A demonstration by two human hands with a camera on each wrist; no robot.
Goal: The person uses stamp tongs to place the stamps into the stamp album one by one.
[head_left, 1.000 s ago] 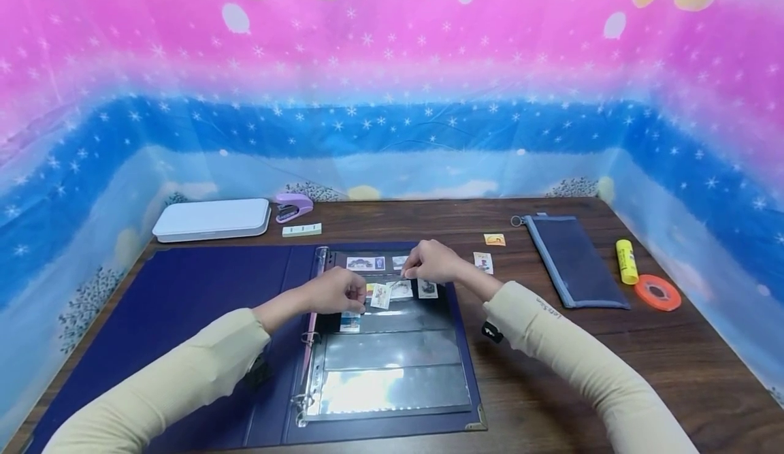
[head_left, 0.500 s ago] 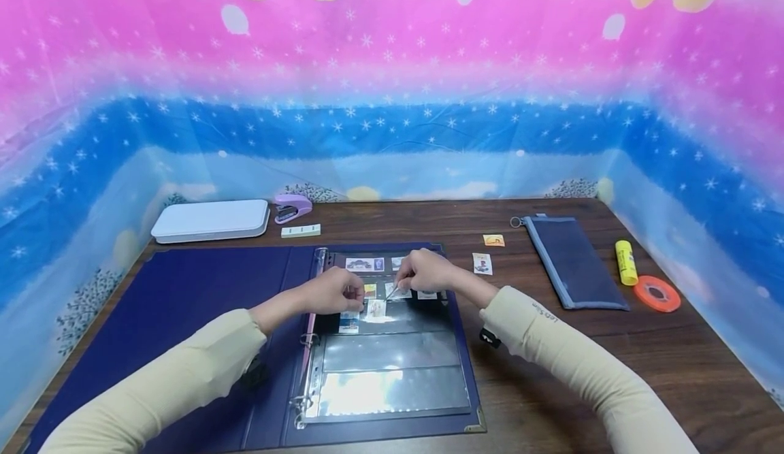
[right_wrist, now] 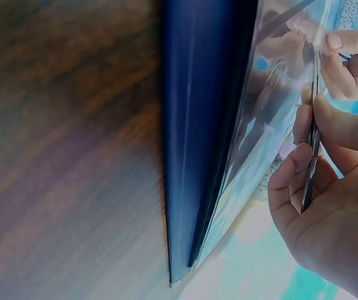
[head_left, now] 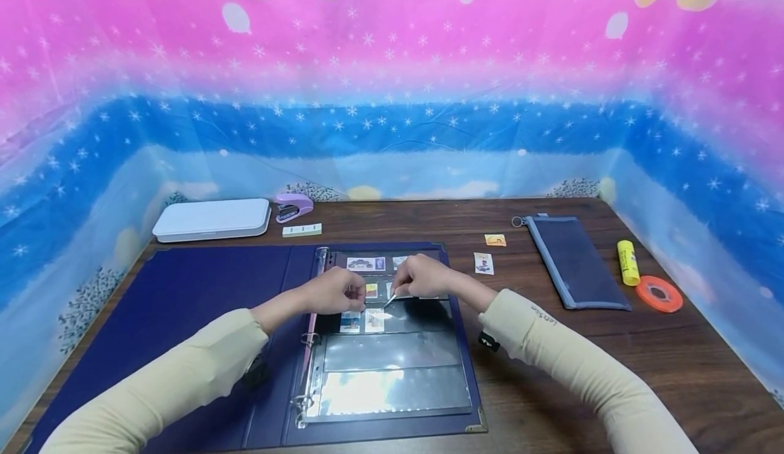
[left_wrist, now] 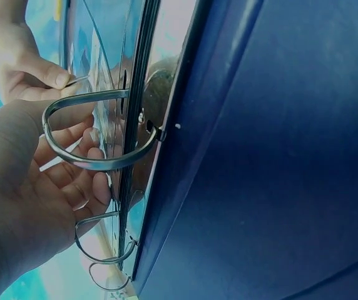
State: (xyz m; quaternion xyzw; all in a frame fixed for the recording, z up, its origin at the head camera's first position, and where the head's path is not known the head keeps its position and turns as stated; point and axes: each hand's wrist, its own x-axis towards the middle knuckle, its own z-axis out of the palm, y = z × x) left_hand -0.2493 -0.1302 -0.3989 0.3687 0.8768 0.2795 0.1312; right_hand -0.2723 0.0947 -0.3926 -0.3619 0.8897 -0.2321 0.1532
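Note:
My right hand [head_left: 422, 276] grips metal tweezers [right_wrist: 312, 156], their tips pointing down-left over a pale stamp [head_left: 374, 322] in the third row of the clear stamp page [head_left: 392, 352]. To the left of that stamp lies a blue-and-white stamp [head_left: 350, 323] in the same row. My left hand [head_left: 335, 290] pinches the film edge of this row's pocket, thumb against index finger; in the left wrist view it reaches past the binder rings [left_wrist: 97, 164]. A yellow stamp [head_left: 371, 290] shows in the row above, while the right hand partly covers other stamps there.
The open navy binder [head_left: 202, 318] lies under the page. Two loose stamps [head_left: 484, 263] are right of it, then a mesh zip pouch [head_left: 578, 263], glue stick [head_left: 627, 263] and orange tape roll [head_left: 659, 294]. Behind stand a white case [head_left: 211, 219] and purple stapler [head_left: 294, 207].
The pale stamp has moved down from a tilted position over the second row into the third row, straight beside the blue-and-white one. My right hand followed slightly down and left; the left stayed put.

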